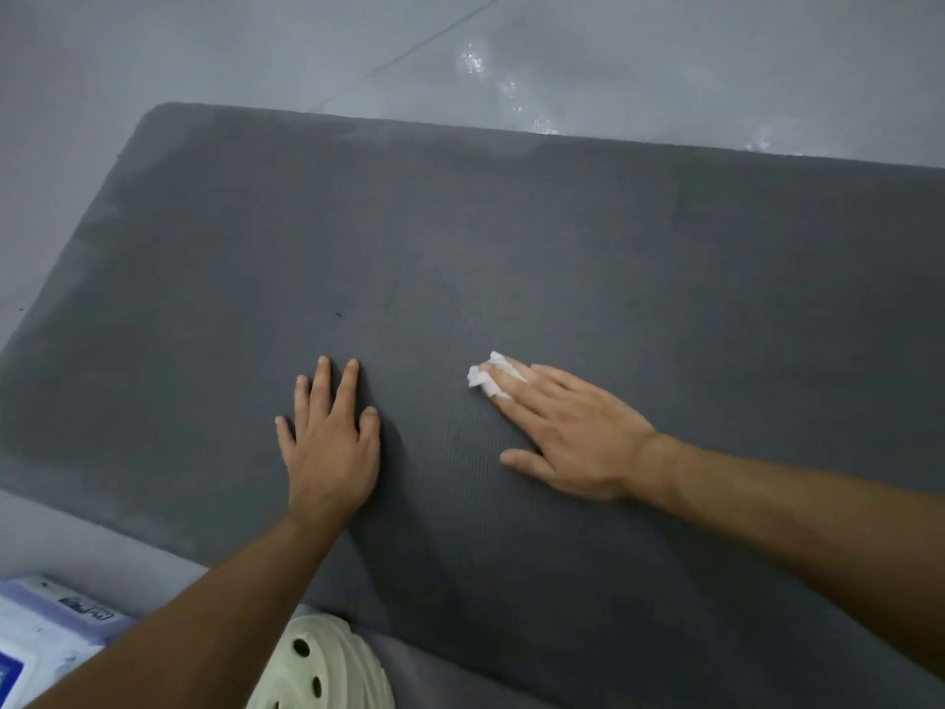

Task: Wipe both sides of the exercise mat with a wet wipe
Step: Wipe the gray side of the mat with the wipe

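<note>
A dark grey exercise mat (pixel 511 248) lies flat on the floor and fills most of the view. My left hand (pixel 330 442) rests palm down on the mat with its fingers straight and spread. My right hand (pixel 572 437) lies flat to the right of it, its straight fingers pressing a crumpled white wet wipe (pixel 488 376) onto the mat. Part of the wipe sticks out past the fingertips.
A pack of wet wipes (pixel 48 631) lies on the grey floor at the bottom left. A pale perforated clog (pixel 327 667) shows at the bottom edge, just off the mat. Wet, shiny patches mark the floor (pixel 511 84) beyond the mat's far edge.
</note>
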Motion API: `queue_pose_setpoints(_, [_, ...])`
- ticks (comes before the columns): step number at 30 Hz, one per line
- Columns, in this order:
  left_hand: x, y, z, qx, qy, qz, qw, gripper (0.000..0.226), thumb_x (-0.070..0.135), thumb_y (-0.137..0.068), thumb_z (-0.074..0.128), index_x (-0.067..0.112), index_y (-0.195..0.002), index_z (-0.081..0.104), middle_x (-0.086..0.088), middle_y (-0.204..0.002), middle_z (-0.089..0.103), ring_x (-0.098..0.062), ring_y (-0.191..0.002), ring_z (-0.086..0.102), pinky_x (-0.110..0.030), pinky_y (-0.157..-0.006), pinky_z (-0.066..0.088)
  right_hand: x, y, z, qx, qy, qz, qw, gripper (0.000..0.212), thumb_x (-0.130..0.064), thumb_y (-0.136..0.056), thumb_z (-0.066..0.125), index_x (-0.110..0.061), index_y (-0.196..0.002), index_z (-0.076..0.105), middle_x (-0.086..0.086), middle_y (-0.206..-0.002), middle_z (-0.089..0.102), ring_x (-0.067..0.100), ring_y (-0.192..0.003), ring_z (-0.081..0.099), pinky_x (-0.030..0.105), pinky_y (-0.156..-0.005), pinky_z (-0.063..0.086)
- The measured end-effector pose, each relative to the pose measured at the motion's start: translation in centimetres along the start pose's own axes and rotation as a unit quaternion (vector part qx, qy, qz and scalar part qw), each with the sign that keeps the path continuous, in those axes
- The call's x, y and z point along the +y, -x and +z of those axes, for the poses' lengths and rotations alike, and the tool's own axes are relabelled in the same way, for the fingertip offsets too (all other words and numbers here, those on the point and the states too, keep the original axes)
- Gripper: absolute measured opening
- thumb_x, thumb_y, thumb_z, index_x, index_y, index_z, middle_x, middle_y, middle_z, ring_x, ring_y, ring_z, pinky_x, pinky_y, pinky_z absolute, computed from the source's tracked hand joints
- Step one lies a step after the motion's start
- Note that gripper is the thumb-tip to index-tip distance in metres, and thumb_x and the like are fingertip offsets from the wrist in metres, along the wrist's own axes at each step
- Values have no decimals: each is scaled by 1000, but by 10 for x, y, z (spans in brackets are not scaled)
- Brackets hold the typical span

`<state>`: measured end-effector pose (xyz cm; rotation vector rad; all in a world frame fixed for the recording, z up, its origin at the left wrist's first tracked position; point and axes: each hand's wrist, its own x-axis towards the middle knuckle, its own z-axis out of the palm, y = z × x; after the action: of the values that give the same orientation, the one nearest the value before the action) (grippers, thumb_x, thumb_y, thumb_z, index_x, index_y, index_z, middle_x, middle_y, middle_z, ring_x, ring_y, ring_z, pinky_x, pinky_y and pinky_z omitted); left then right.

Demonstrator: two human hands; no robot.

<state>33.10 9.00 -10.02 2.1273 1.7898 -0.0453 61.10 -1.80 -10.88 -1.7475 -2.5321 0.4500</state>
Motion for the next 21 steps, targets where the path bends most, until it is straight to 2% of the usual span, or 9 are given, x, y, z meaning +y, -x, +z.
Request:
queue_pose_setpoints(3, [10, -5, 7, 10, -18, 29, 999, 59, 38, -109, 36, 31, -165, 17, 4, -174, 3, -20, -160, -3, -56, -127, 6, 34, 4, -15, -2, -13, 96, 995, 82, -65, -106, 12, -12, -166, -3, 3, -174, -9, 14, -159, -15, 39, -131, 5])
queue_pose_setpoints(7, [21, -10, 11, 8, -33, 81, 996, 58, 39, -109, 34, 31, -164, 20, 4, -174, 7, -20, -160, 0, -55, -128, 9, 32, 8, -14, -1, -49, 127, 991, 87, -68, -103, 13, -10, -166, -4, 4, -175, -10, 14, -159, -18, 40, -130, 5])
queue_pose_setpoints(11, [48, -14, 14, -9, -64, 185, 981, 58, 53, -107, 21, 39, -163, 20, 8, -173, 7, -18, -160, 1, -52, -127, 8, -5, 27, -1, 3, -51, 64, 997, 88, -67, -105, 24, -6, -166, 9, 7, -175, -6, 18, -160, -14, 41, -131, 5])
queue_pose_setpoints(14, [75, -21, 18, -27, -58, 178, 982, 57, 52, -108, 25, 40, -163, 19, 10, -173, 3, -16, -159, -4, -54, -127, 5, -34, 58, 16, -8, -31, -3, 999, 83, -65, -106, 28, -6, -164, 21, 7, -175, -2, 20, -160, -12, 41, -131, 5])
queue_pose_setpoints(16, [88, -25, 19, -35, -65, 170, 983, 58, 51, -107, 28, 41, -163, 17, 10, -173, 1, -15, -159, -7, -55, -127, 2, -42, 78, 20, -20, -29, -21, 999, 82, -64, -106, 29, -7, -164, 22, 6, -175, -5, 20, -160, -13, 39, -130, 2])
queue_pose_setpoints(19, [96, -27, 21, -42, -70, 155, 985, 59, 52, -107, 28, 41, -163, 12, 10, -173, -3, -15, -159, -11, -57, -126, -2, -37, 95, 19, -23, -20, -20, 999, 81, -65, -107, 26, -8, -165, 21, 4, -175, -7, 19, -160, -14, 38, -127, -1])
queue_pose_setpoints(21, [98, -26, 24, -33, -76, 155, 984, 61, 52, -107, 27, 40, -164, 10, 9, -173, -3, -17, -159, -11, -57, -126, -1, -28, 99, 20, -12, -2, 9, 1000, 82, -66, -107, 25, -8, -164, 23, 5, -175, -2, 19, -160, -11, 39, -127, 2])
